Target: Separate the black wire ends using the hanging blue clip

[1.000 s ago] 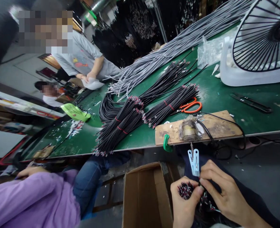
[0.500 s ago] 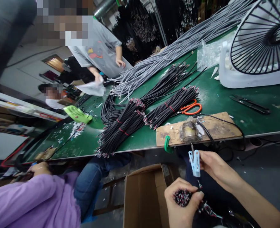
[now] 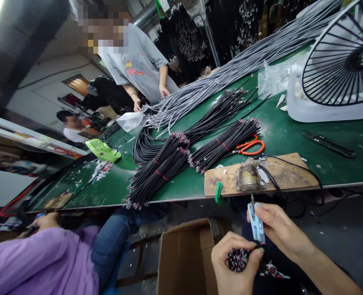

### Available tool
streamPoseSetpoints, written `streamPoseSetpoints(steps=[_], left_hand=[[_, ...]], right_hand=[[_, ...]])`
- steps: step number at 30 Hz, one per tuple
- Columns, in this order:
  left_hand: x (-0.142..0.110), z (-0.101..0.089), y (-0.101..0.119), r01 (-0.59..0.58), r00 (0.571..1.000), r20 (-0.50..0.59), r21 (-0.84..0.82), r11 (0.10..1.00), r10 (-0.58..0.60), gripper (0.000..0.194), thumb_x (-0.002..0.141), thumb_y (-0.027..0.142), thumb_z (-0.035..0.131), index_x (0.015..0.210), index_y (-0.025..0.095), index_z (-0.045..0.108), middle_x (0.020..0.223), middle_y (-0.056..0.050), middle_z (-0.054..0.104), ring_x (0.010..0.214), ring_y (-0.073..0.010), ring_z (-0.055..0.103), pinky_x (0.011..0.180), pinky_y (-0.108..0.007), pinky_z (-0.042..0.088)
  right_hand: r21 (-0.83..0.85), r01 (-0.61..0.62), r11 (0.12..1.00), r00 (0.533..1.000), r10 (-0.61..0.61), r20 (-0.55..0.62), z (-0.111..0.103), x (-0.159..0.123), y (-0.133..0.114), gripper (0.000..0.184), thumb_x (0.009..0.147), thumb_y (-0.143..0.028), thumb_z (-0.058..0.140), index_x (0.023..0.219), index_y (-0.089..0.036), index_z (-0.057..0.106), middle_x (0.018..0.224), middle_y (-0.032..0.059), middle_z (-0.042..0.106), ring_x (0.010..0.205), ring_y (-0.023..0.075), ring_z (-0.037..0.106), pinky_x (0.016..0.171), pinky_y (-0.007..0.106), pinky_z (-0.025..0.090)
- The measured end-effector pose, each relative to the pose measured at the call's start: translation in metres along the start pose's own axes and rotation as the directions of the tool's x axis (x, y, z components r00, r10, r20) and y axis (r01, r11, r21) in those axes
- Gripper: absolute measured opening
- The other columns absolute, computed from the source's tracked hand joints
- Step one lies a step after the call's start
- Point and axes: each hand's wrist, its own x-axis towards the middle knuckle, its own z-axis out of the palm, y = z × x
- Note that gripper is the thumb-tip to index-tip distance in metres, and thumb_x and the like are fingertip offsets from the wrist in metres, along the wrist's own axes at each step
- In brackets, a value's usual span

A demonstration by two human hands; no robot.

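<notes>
My left hand (image 3: 232,266) is wrapped round a bundle of thin black cables (image 3: 237,259), seen end-on with red, white and dark wire tips. Its thumb and forefinger pinch one cable's end at the lower tip of a light-blue clothespin (image 3: 256,224). My right hand (image 3: 278,229) is closed on that clothespin, thumb along its side. The clothespin's upper end meets the metal shaft of a small motor (image 3: 249,177) mounted on a wooden board (image 3: 288,172). Loose stripped wire ends (image 3: 275,271) hang just right of my left hand.
Bundled black cables (image 3: 156,170), orange-handled scissors (image 3: 251,145), thread snips (image 3: 327,143), grey cables (image 3: 218,78) and a fan (image 3: 302,108) lie or stand on the green table (image 3: 279,135). A cardboard box (image 3: 187,258) is below. One co-worker in purple (image 3: 46,258) sits left; another (image 3: 144,61) stands opposite.
The clothespin has tilted and come down to the cable end in my left hand. My right fingers now press along it. The opposite co-worker's hand has shifted by the plastic bag.
</notes>
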Motion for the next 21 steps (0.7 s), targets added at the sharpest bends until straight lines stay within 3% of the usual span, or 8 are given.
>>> streamPoseSetpoints(steps=[6,11,16,19,21], left_hand=[[0.002,0.001,0.002,0.011,1.0,0.015,0.02,1.0,-0.011,0.012,0.06,0.01,0.078,0.059,0.021,0.075,0.056,0.0,0.069,0.052,-0.0151,0.061,0.056,-0.023,0.045],[0.003,0.0,0.005,0.025,0.999,0.022,0.023,0.999,-0.025,0.012,0.06,0.009,0.078,0.059,0.021,0.075,0.056,0.0,0.068,0.053,-0.0154,0.061,0.056,-0.024,0.045],[-0.01,-0.007,-0.009,0.087,0.996,0.037,-0.01,0.996,-0.086,0.008,0.061,0.015,0.081,0.06,0.02,0.075,0.056,-0.002,0.067,0.052,-0.0167,0.06,0.055,-0.026,0.045],[-0.025,-0.008,-0.03,0.226,0.973,-0.04,-0.035,0.973,-0.228,0.019,0.063,0.033,0.084,0.067,0.017,0.074,0.062,-0.005,0.068,0.061,-0.0219,0.065,0.056,-0.029,0.049],[-0.032,-0.003,-0.042,0.353,0.928,-0.087,-0.108,0.929,-0.362,0.027,0.063,0.038,0.084,0.07,0.016,0.071,0.064,-0.005,0.07,0.062,-0.0222,0.066,0.06,-0.031,0.051]], right_hand=[[0.059,-0.074,0.996,0.996,0.077,-0.044,-0.003,0.0,0.006,0.043,0.075,-0.055,0.073,0.061,-0.015,0.064,0.059,-0.0017,0.052,0.057,0.0128,0.044,0.056,0.025,0.038],[0.12,-0.111,0.987,0.987,0.124,-0.104,-0.027,-0.002,0.02,0.051,0.079,-0.064,0.062,0.068,-0.015,0.072,0.063,0.0018,0.058,0.061,0.0155,0.046,0.062,0.029,0.041],[-0.125,-0.063,0.99,0.988,0.044,-0.149,-0.047,-0.022,0.028,0.039,0.085,-0.051,0.063,0.072,-0.015,0.073,0.066,0.0012,0.057,0.065,0.0159,0.045,0.063,0.03,0.039],[-0.321,-0.047,0.946,0.999,0.042,-0.024,-0.048,-0.037,0.027,0.036,0.089,-0.049,0.06,0.08,-0.016,0.073,0.067,0.0014,0.058,0.066,0.0169,0.049,0.063,0.031,0.039],[-0.39,-0.024,0.921,0.997,0.048,0.052,-0.046,-0.043,0.026,0.037,0.09,-0.05,0.056,0.086,-0.017,0.074,0.069,0.0023,0.06,0.065,0.0175,0.051,0.063,0.031,0.04]])
